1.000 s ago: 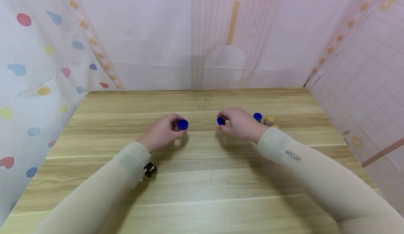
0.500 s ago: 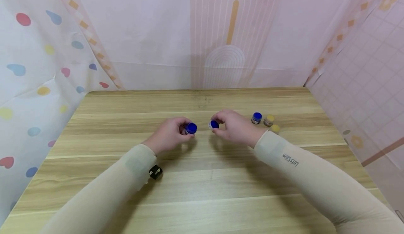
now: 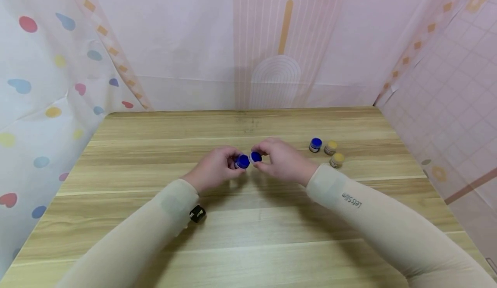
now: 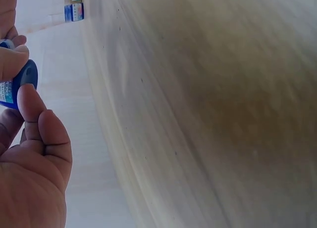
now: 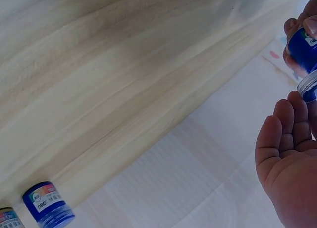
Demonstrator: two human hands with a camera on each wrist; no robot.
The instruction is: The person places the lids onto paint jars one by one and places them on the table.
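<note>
Blue beside blue above the bench (image 3: 260,253), towards its far edge and midway between its sides, steady the jar (image 3: 242,163) clamped in the left hand (image 3: 215,168), then square up the round piece (image 3: 255,157), perhaps a lid, pinched in the right hand (image 3: 284,161).

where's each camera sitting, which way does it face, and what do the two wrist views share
Head: on the person's head, facing forward and down over the table; left hand, right hand and both sleeves show.
Left wrist: facing the table's edge and backdrop, tilted; left hand lower left, part of the right above.
Right wrist: likewise tilted; right hand lower right, part of the left above.
Wrist views share: the held blue jar and a standing blue jar.
</note>
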